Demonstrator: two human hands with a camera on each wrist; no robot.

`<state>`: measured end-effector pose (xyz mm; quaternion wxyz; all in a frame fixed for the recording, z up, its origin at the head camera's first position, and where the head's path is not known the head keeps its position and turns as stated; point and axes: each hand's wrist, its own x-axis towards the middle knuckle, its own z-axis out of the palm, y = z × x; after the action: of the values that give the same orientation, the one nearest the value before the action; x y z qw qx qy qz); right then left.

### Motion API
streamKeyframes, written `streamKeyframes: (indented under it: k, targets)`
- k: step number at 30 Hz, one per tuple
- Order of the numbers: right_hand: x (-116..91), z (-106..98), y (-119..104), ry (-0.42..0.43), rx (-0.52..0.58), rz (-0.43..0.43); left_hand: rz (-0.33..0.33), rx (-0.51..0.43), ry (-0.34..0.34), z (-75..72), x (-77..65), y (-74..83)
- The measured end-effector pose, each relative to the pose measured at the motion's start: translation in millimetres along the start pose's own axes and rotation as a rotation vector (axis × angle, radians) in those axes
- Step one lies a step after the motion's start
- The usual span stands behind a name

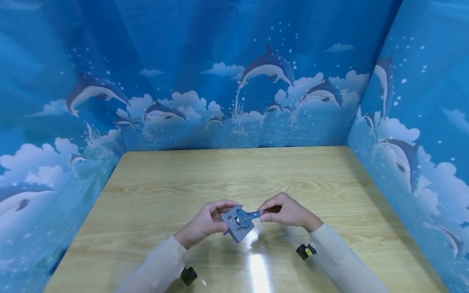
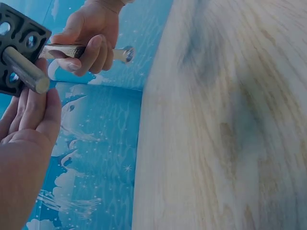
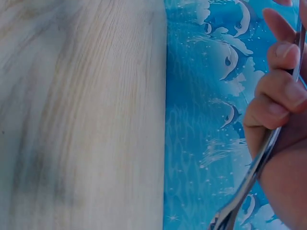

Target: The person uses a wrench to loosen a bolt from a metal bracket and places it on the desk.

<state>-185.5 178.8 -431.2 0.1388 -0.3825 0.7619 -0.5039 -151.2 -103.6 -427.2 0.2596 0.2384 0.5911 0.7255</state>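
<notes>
In the head view my left hand (image 1: 203, 224) grips a grey metal plate (image 1: 233, 228) with several holes, tilted above the table. A large bolt head or nut (image 1: 242, 220) sits on its face. My right hand (image 1: 287, 212) holds a shiny wrench (image 1: 255, 215), whose far end reaches around that fastener. From the plate's underside a thick round rod (image 2: 26, 71) sticks out in the left wrist view, beside the left fingers (image 2: 36, 110). Curled right fingers (image 3: 273, 100) wrap the wrench handle (image 3: 254, 172) in the right wrist view; its free end points away from the plate.
A wood-grain table (image 1: 168, 179) lies below both hands. Blue dolphin-print curtains (image 1: 205, 93) stand along its back and sides. Small black cameras (image 1: 189, 276) are strapped at both wrists. A bright light reflection shows on the tabletop near the front.
</notes>
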Motion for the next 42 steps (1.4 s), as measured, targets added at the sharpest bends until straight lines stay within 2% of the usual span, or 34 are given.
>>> streamKeyframes:
  k: [3, 7, 12, 15, 17, 19, 22, 25, 29, 35, 42]
  targets:
    - [-2, 1, 3, 0.065, 0.021, 0.031, 0.047, 0.020, 0.068, 0.9, 2.8, 2.0]
    - [-5, 3, 8, 0.165, -0.005, 0.103, 0.099, 0.051, 0.161, 0.4, 5.0, 2.7]
    - [-10, 4, 10, 0.291, -0.023, 0.183, 0.111, 0.105, 0.299, 0.3, 4.1, 3.4]
    - [-12, 9, 11, 0.375, -0.025, 0.203, 0.111, 0.198, 0.431, 3.0, 5.1, 2.0]
    - [-13, 15, 10, 0.431, -0.007, 0.213, 0.136, 0.292, 0.518, 5.7, 7.0, -0.4]
    - [-13, 23, 9, 0.477, 0.021, 0.215, 0.193, 0.394, 0.594, 9.5, 8.8, -2.8]
    - [-11, 35, 6, 0.520, 0.063, 0.204, 0.333, 0.561, 0.674, 13.9, 11.9, -8.2]
    - [-9, 47, 1, 0.563, 0.089, 0.189, 0.482, 0.688, 0.720, 15.7, 15.2, -14.4]
    - [-6, 61, -7, 0.637, 0.115, 0.196, 0.603, 0.774, 0.763, 16.7, 18.6, -19.6]
    - [-2, 75, -17, 0.688, 0.129, 0.258, 0.678, 0.853, 0.803, 17.8, 20.9, -23.2]
    - [2, 79, -49, 0.664, 0.138, 0.282, 0.746, 0.922, 0.821, 17.9, 21.1, -24.4]
